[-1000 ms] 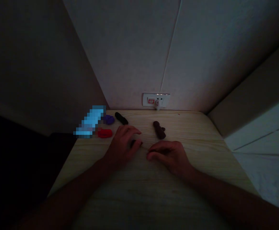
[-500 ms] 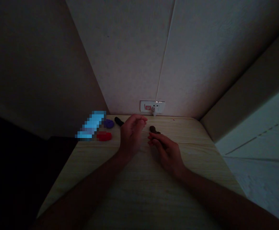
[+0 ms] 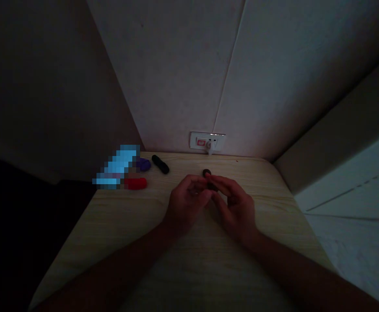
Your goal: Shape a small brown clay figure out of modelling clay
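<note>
Both hands meet over the middle of a pale wooden table (image 3: 189,268) in dim light. My right hand (image 3: 236,208) has its fingers curled around a small dark brown piece (image 3: 208,175) whose end pokes out above the fingertips. My left hand (image 3: 187,203) is cupped against it, fingertips pinched at the same piece. How much of the piece each hand grips is hidden by the fingers.
At the back left lie a black stubby piece (image 3: 160,164), a purple piece (image 3: 143,164), a red piece (image 3: 135,183) and a blurred blue object (image 3: 116,172). A wall socket (image 3: 207,141) sits on the back wall. Walls close in left and right.
The hands went from resting flat on the table to the dark brown piece; the right hand picked it up and the left hand has come in to join it.
</note>
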